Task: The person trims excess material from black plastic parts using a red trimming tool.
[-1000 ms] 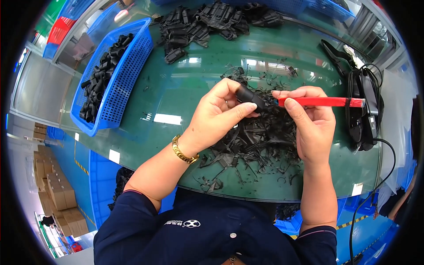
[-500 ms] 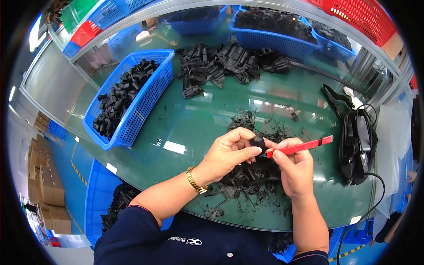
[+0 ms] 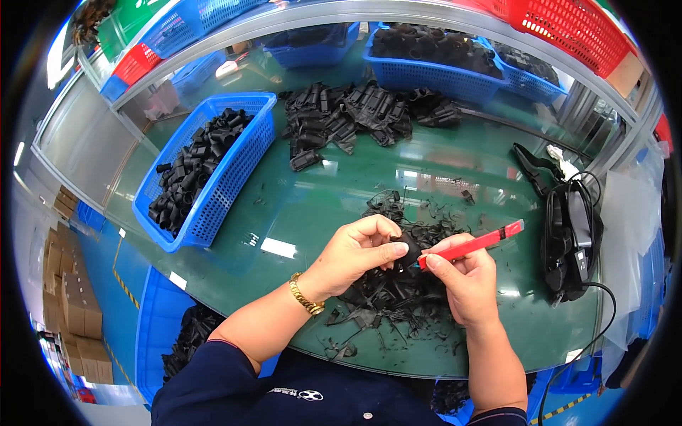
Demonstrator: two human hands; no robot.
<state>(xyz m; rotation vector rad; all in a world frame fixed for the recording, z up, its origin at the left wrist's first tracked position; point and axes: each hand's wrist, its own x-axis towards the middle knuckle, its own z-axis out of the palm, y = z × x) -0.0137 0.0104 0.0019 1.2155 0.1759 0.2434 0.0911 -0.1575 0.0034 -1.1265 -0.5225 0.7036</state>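
Pinched between the thumb and fingers of my left hand (image 3: 355,257) is a small rounded black part (image 3: 407,252). My right hand (image 3: 469,287) is closed around a slim red-handled trimming knife (image 3: 474,246). The handle slants up to the right, and its working end meets the right side of the black part. My fingers partly cover that end, so the blade hardly shows. Beneath both hands lies a loose heap of black scraps and thin trimmings (image 3: 387,298) on the green tabletop (image 3: 263,284).
Left of my hands, a blue basket (image 3: 227,188) holds many short black tubes. Black moulded pieces (image 3: 341,117) lie in a pile at the back, before another filled blue basket (image 3: 433,74). A black bag-like item (image 3: 568,241) with a cable sits at the right.
My hands, with the part and knife, have shifted slightly left. The black part sits turned a little differently, and the view has tilted slightly.
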